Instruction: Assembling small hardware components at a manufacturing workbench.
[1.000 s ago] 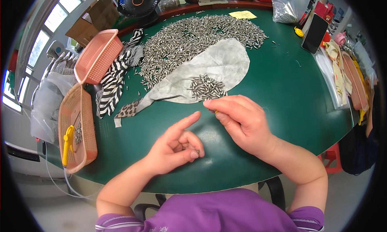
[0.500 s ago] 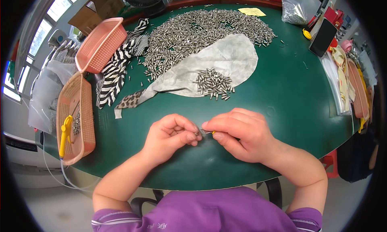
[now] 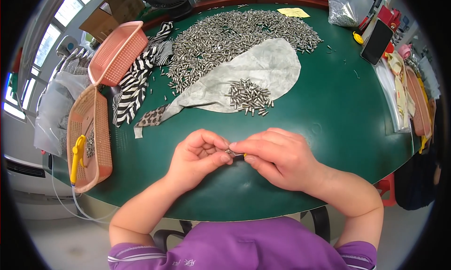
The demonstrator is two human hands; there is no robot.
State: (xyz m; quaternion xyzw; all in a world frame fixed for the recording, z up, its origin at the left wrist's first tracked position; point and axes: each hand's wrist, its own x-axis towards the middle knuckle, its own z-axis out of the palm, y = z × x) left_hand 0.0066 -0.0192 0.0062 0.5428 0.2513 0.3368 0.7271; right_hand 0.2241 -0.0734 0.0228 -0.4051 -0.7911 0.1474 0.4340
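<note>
Between the thumb and fingers of my left hand (image 3: 199,153) is a small metal part (image 3: 229,151), mostly covered by the fingertips. My right hand (image 3: 280,158) pinches a thin metal tool with a yellow end (image 3: 240,154), and its tip meets the part. Both hands are closed and close together over the near side of the green table. Beyond them, a small heap of metal pins (image 3: 249,97) lies on a grey-white cloth (image 3: 277,65). A much larger pile of similar pins (image 3: 211,35) spreads behind the cloth.
At the left stand two pink plastic baskets (image 3: 109,148), the nearer with a yellow air gun (image 3: 77,159) on its rim. A zebra-striped cloth (image 3: 134,87) lies beside them. A black fan (image 3: 168,0) is at the back; a phone (image 3: 377,42) stands at the right.
My right hand has shifted slightly left, bringing the tool against the part in my left hand. The left hand has hardly moved.
</note>
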